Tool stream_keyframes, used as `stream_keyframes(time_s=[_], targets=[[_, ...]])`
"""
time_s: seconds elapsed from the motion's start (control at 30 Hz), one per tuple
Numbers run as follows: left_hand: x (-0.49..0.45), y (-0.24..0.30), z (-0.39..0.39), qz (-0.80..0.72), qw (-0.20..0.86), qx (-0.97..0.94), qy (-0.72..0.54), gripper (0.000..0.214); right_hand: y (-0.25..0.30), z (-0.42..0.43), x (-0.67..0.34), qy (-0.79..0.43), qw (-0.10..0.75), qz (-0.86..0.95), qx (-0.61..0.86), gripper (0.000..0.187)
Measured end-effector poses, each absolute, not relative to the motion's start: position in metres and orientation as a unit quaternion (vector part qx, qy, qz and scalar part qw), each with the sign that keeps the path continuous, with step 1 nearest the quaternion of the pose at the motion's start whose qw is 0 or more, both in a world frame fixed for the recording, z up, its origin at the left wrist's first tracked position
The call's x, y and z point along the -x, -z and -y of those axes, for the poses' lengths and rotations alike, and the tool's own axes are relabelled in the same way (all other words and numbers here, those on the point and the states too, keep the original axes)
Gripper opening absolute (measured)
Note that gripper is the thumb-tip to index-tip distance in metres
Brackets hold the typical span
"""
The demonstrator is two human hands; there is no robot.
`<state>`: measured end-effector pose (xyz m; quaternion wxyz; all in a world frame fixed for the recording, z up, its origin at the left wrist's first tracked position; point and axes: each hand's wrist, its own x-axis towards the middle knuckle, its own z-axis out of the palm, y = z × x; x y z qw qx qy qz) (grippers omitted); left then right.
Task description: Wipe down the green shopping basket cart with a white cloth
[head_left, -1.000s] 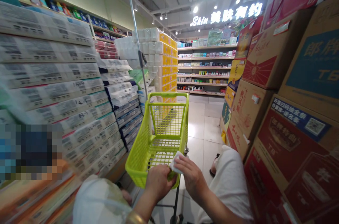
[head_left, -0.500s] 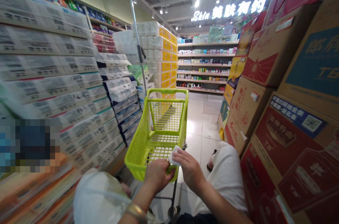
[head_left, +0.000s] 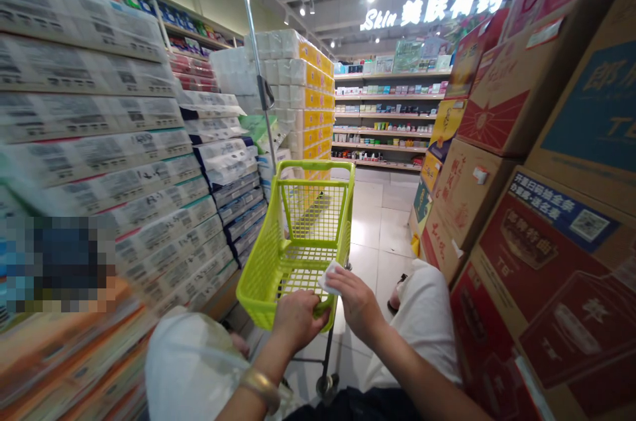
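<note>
White wipe [head_left: 330, 278], bunched under the right hand [head_left: 354, 294]: its fingers press together over it, at that hand's 10 o'clock, by the near right corner of the green cart [head_left: 257, 309]. The left hand [head_left: 298, 316], at the wipe's 8 o'clock, curls closed around the near rim. The right forearm slants from 5 o'clock, the left from 7, a bracelet [head_left: 258, 384] at its wrist. The cart stretches toward 12; boxes [head_left: 479, 189] stand at 2, packs [head_left: 94, 119] at 10.
</note>
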<state>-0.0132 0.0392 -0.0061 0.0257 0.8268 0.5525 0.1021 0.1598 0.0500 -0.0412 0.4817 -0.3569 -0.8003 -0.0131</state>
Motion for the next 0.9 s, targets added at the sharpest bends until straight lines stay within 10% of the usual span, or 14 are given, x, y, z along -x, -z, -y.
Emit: stream_keyframes(time_s=[0.9], targets=[[0.015,0.007,-0.038,-0.545,0.016,-0.831,-0.105,0.029,0.044,-0.057,-0.159,0.004,0.504,0.776,0.38,0.038]])
